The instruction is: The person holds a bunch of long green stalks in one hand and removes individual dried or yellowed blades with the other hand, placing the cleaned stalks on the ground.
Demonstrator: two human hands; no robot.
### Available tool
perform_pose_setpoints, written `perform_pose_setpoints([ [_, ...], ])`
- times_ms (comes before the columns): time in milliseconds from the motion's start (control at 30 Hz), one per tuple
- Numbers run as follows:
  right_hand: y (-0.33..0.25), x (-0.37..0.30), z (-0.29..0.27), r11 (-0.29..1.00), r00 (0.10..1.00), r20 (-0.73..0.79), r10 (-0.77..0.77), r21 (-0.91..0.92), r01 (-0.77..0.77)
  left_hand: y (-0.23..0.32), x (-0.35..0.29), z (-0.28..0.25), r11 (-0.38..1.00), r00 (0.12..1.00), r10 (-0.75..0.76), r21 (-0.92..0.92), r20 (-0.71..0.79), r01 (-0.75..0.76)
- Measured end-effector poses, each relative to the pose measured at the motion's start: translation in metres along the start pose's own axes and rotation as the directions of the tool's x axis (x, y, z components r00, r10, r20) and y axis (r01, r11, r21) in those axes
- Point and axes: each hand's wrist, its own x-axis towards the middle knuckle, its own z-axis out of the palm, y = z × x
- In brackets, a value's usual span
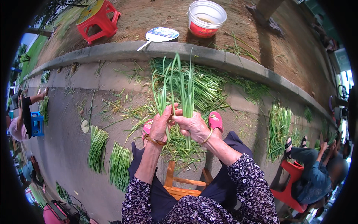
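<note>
Both my hands meet in front of my knees, above the ground. My left hand (160, 125) is closed around a few green chive stalks (160, 98), their leaves pointing away from me. A thicker bunch of chives (188, 99) is gripped in my right hand (197, 127), with some ends hanging below the fingers. The thumbs and fingertips of both hands come close together around one stalk between the bunches. Just beyond them lies a large loose pile of chives (205, 85). Scattered trimmings (182, 153) lie on the ground between my feet, below the hands.
Two sorted chive bundles (97, 149) lie at my left. Along the curb (238, 61) stand a white-and-red bucket (207, 18), a hand fan (162, 34) and a red stool (99, 20). Another person (317, 179) sits at right beside a chive pile (278, 130); others sit at left.
</note>
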Motion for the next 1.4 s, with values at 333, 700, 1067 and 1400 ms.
perform_pose_setpoints([
  [333,0.001,-0.001,0.002,0.993,0.986,0.117,0.117,-0.043,-0.113,0.013,-0.005,-0.007,1.0,0.992,0.016,0.013,-0.126,-0.015],
  [700,-0.001,0.001,-0.004,0.995,0.971,0.221,0.095,-0.01,-0.095,0.01,-0.006,-0.005,0.991,0.999,-0.039,0.128,-0.037,0.044],
  [1067,-0.001,0.004,-0.012,0.995,0.982,0.157,0.1,-0.04,-0.095,0.007,-0.006,-0.002,0.989,0.994,-0.056,0.131,-0.09,0.068],
  [1400,-0.018,0.003,-0.011,0.991,0.997,0.074,-0.023,0.13,0.014,0.019,-0.015,0.012,0.985,0.988,-0.137,0.094,-0.073,0.144],
])
